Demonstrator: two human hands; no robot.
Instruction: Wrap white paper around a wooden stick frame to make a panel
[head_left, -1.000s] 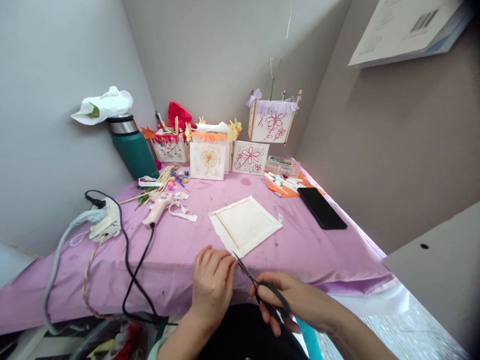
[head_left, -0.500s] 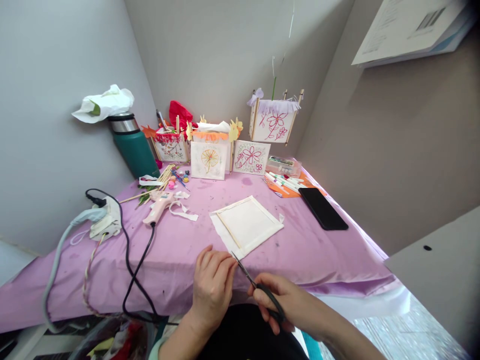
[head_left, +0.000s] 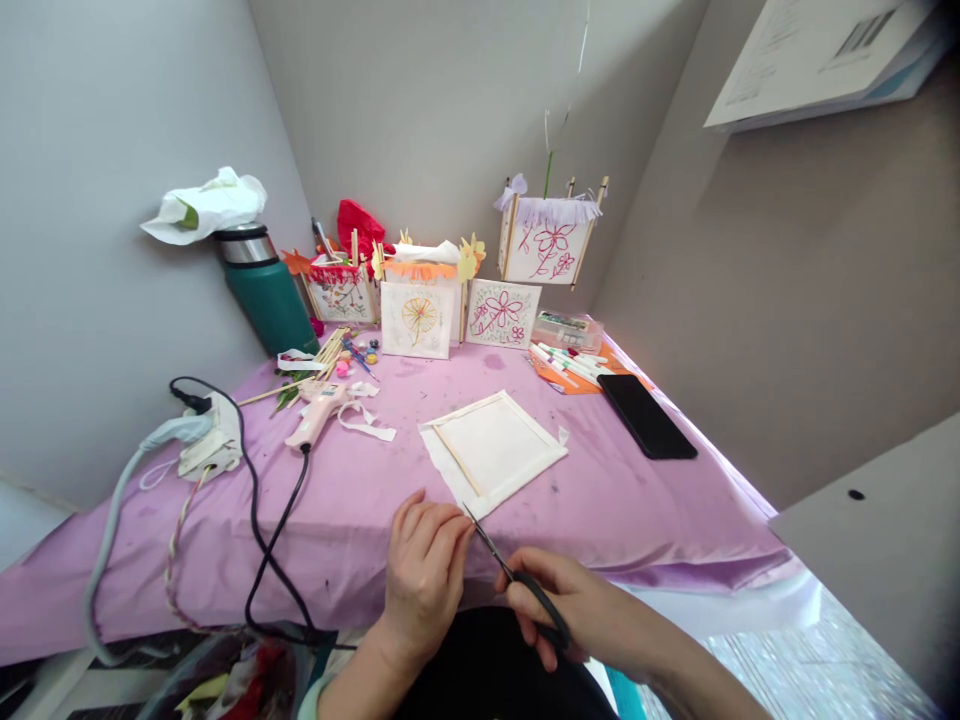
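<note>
My right hand [head_left: 555, 605] grips a pair of black-handled scissors [head_left: 541, 606], its fingers around the handles. The blades look nearly closed and point up and left, their tips by the near corner of a white panel [head_left: 499, 450] edged with thin wooden sticks. My left hand [head_left: 427, 555] is closed just left of the blades, thumb against the fingers near the tips; what it pinches, if anything, is hidden. The panel lies flat on the purple cloth [head_left: 600, 510], a loose white flap along its left side.
A pink glue gun [head_left: 319, 412] lies at left beside paper scraps, its cord crossing the cloth to a power strip [head_left: 214, 440]. Behind stand a green bottle [head_left: 270, 300] and decorated panels [head_left: 417, 320]. Markers [head_left: 570, 365] and a black phone [head_left: 646, 417] lie at right.
</note>
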